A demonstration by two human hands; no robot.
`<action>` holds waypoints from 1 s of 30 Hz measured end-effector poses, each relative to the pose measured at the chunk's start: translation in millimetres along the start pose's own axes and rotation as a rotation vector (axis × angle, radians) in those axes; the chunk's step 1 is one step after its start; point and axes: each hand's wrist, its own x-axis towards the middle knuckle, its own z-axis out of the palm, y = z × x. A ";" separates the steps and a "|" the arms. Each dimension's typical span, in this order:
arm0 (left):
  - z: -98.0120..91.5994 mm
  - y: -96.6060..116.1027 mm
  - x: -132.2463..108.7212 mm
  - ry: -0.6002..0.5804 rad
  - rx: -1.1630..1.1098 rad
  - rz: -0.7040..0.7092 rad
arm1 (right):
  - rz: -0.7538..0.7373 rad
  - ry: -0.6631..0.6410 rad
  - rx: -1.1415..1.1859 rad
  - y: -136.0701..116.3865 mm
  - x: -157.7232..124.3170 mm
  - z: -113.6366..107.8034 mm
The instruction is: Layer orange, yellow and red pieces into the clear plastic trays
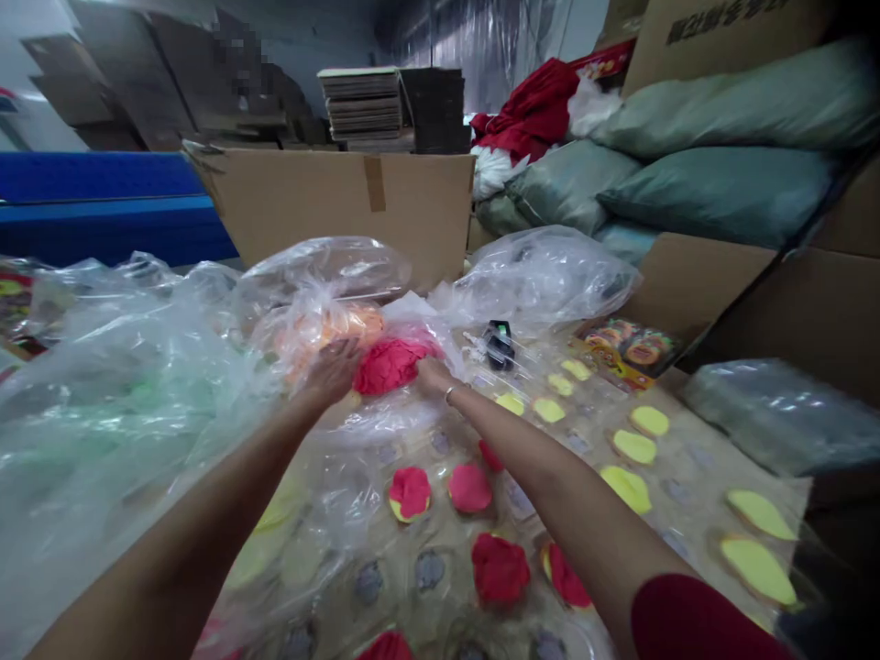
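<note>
A mass of red, clay-like material lies in an open clear plastic bag at the middle. My left hand rests at its left side, fingers stretched out, beside a bag of orange material. At the red mass's right edge is my right hand, its fingers bent together; what they hold, if anything, is hidden. Nearer me, a clear tray has round hollows. Some bear red pieces and others yellow pieces; several show grey spots.
Large clear bags cover the left side, one with green material. A black object lies right of centre. Behind stands a cardboard box. Packaged goods sit in an open box at right, near a clear plastic bundle and stacked sacks.
</note>
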 end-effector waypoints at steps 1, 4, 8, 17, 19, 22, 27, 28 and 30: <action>-1.6 -7.4 1.2 -0.006 0.045 -0.023 | 0.032 0.013 -0.027 1.3 3.5 0.1; -4.8 -16.8 0.9 -0.025 0.105 -0.106 | 0.077 0.098 -0.090 -3.5 12.4 -2.4; 0.0 -13.1 -9.9 0.046 0.112 -0.156 | 0.001 0.334 -0.211 -10.3 33.3 -12.6; 6.7 -32.4 -21.9 0.004 0.043 -0.264 | 0.257 0.156 -0.102 21.6 88.1 -41.3; 7.0 -32.3 -21.4 -0.003 0.022 -0.270 | 0.235 0.161 -0.073 18.0 95.2 -47.0; 6.8 -28.9 -22.6 -0.013 0.001 -0.279 | 0.158 0.168 -0.026 3.6 102.0 -55.6; -2.6 -16.3 -28.0 -0.064 0.036 -0.305 | 0.100 0.274 -0.028 -26.0 87.4 -70.6; -4.9 -10.8 -28.8 -0.038 0.059 -0.307 | 0.056 0.347 -0.067 -32.4 79.6 -71.3; -7.2 3.2 -28.8 0.049 0.094 -0.272 | -0.124 0.452 -0.155 -45.0 61.3 -66.4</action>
